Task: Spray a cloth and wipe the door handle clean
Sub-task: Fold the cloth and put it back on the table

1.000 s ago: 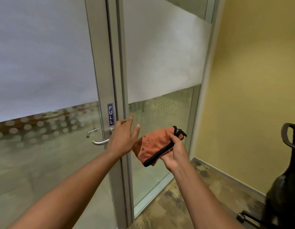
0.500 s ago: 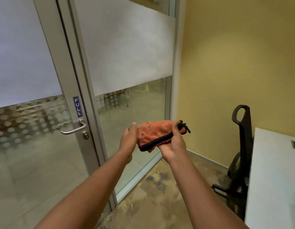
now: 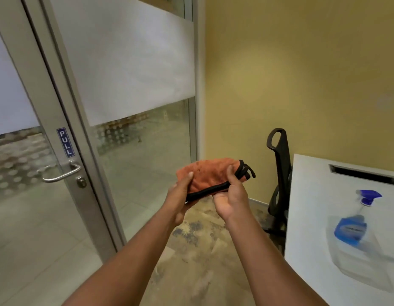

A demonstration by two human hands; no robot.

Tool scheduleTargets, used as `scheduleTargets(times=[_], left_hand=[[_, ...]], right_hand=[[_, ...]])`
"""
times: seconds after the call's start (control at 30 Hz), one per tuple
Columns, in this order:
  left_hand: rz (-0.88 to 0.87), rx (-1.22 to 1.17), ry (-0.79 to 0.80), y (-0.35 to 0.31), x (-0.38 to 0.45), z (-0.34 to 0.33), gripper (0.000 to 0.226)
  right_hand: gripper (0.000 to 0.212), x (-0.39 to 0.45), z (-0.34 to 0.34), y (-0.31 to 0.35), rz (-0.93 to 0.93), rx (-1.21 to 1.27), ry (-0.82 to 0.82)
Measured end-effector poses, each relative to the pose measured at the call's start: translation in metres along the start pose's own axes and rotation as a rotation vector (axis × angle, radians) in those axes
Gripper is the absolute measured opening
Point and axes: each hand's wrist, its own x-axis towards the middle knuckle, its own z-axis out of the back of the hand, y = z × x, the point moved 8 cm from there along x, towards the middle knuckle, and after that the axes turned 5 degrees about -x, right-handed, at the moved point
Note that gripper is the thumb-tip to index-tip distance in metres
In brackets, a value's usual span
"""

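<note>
An orange cloth (image 3: pixel 210 174) with black edging is bunched between both hands at the middle of the view. My left hand (image 3: pixel 180 195) grips its left end and my right hand (image 3: pixel 232 195) grips its right side, thumb on top. The silver lever door handle (image 3: pixel 59 175) sits on the door frame at the left, well away from both hands, under a blue PULL sign (image 3: pixel 65 142). A spray bottle (image 3: pixel 355 224) with a blue trigger head and blue label stands on the white table at the right, untouched.
The glass door (image 3: pixel 21 217) and a frosted glass panel (image 3: pixel 136 74) fill the left. A black office chair (image 3: pixel 279 173) stands between the yellow wall (image 3: pixel 302 74) and the white table (image 3: pixel 313 217). Mottled floor lies below my arms.
My left hand has left the door frame near the handle and closed on the cloth. The view has swung right, bringing the chair, the table and the spray bottle into sight.
</note>
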Motion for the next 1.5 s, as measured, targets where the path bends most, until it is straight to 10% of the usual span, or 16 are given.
scheduleTargets(times=[0.5,0.77,1.03,1.5], left_hand=[[-0.035,0.237,0.13,0.058,-0.046,-0.08,0.032],[0.003,0.424,0.118,0.099,-0.045,-0.146,0.036],[0.018,0.55,0.173,0.171,-0.051,-0.268,0.017],[-0.006,0.721,0.35,0.258,-0.056,-0.41,0.039]], right_hand=[[0.062,-0.101,0.132,0.073,-0.009,-0.064,-0.347],[0.01,-0.118,0.206,0.149,0.145,-0.231,-0.536],[0.03,-0.114,0.3,0.244,0.233,-0.244,-0.615],[0.043,-0.096,0.304,0.346,0.537,-1.402,-0.598]])
